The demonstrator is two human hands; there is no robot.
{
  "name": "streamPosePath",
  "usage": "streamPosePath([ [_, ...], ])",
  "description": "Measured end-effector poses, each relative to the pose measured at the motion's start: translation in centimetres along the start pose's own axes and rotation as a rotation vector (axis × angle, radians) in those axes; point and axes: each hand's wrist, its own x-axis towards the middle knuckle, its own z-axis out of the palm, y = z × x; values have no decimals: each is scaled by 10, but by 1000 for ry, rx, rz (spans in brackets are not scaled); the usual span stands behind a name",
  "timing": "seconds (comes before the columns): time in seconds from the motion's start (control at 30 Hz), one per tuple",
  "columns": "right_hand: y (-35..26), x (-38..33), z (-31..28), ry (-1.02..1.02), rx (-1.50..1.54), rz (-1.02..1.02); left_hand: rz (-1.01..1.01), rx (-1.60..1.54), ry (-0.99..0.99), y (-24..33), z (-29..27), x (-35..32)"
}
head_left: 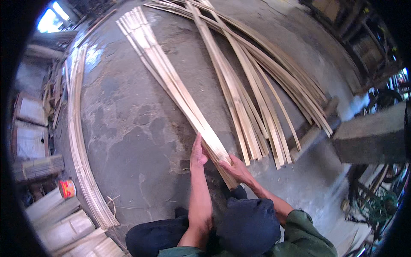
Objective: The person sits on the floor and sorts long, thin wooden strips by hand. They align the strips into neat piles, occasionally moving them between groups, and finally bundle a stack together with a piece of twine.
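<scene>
A long bundle of pale bamboo strips (171, 81) runs from the far left of the concrete floor down to my knees. My left hand (198, 153) presses flat against the bundle's left side near its close end, fingers together and pointing up. My right hand (238, 168) lies on the right side of the same end, fingers spread over the strips. Both hands steady the bundle between them. The bundle's near tip (229, 182) rests on the floor just in front of my dark trousers.
More bamboo strips (252, 98) fan out on the right, resting on a wooden block (314, 128). A curved bundle (79, 141) lies along the left. A red and white can (67, 188), boards (64, 222) and woven mats (30, 141) sit at the left edge.
</scene>
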Motion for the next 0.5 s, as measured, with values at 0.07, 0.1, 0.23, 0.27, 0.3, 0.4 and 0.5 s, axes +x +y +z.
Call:
streamPosePath([
  [0.07,-17,-5,3,-26,-3,0,-1,-1,-2,-17,-11,-13],
  [0.1,-19,-7,-4,-11,-89,-15,-6,-8,-18,-25,-6,-15],
  [0.23,-6,-10,-32,314,-123,-230,27,116,37,-25,-14,-8],
  [0.27,-7,-10,-44,437,-98,-238,13,119,55,-23,-7,-13],
  [0.3,-1,-3,-56,481,-145,-225,10,115,56,-24,-6,-13],
  [0.4,18,20,-82,574,-287,-173,-9,118,24,-23,-2,-9],
  [0.5,21,30,-85,525,-354,-102,-4,113,55,-24,1,-9],
])
